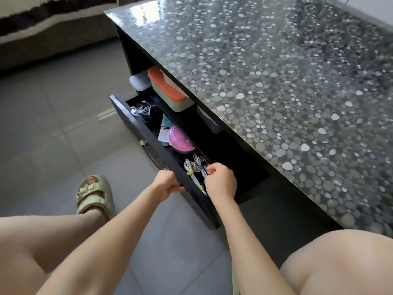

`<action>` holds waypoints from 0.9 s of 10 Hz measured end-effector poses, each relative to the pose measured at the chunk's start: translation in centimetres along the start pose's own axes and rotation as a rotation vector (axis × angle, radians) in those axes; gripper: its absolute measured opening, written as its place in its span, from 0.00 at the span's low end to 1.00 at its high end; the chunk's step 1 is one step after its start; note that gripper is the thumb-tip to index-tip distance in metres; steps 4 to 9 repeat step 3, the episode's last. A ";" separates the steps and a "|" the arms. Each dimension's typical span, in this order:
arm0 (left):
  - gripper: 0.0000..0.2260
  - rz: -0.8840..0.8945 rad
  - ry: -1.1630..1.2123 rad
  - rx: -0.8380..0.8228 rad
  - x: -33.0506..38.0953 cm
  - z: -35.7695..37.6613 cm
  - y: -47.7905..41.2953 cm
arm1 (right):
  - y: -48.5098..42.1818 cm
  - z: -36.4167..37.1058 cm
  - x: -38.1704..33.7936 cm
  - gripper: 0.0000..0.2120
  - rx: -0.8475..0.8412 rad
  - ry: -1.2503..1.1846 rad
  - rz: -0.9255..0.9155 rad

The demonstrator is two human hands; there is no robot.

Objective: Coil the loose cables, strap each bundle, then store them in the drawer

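Drawer (131, 120) standing open, strapped cable bundles (194, 169) lying inside.
Left hand (167, 184) is gripping its front edge; right hand (221, 182) is pinching one bundle, near a pink round container (180, 139).

We see a bright, daylit scene. White glare sits on the far left corner of the glossy tabletop (276, 92), and its far right looks smeared. The drawer (138, 126) interior is in deep shadow; only the white cables (196, 169) catch light. The floor tiles (63, 124) carry a faint sheen. Wide-angle distortion bends the edges.
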State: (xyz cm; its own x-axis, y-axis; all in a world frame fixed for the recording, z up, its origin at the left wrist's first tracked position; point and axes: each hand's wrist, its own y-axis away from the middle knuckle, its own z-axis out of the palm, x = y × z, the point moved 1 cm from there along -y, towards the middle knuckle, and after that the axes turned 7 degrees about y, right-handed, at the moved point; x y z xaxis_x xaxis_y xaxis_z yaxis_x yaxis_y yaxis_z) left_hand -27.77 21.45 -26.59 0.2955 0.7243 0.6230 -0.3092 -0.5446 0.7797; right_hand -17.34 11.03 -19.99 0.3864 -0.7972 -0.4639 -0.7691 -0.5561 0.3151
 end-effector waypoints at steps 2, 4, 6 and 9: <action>0.17 0.082 -0.118 -0.063 1.4 4.3 -1.5 | 0.2 -2.3 -0.1 0.18 0.014 -0.044 -0.037; 0.13 0.166 -0.214 0.068 2.1 5.1 -1.3 | 1.0 -3.1 0.7 0.18 0.003 -0.045 0.011; 0.13 0.166 -0.214 0.068 2.1 5.1 -1.3 | 1.0 -3.1 0.7 0.18 0.003 -0.045 0.011; 0.13 0.166 -0.214 0.068 2.1 5.1 -1.3 | 1.0 -3.1 0.7 0.18 0.003 -0.045 0.011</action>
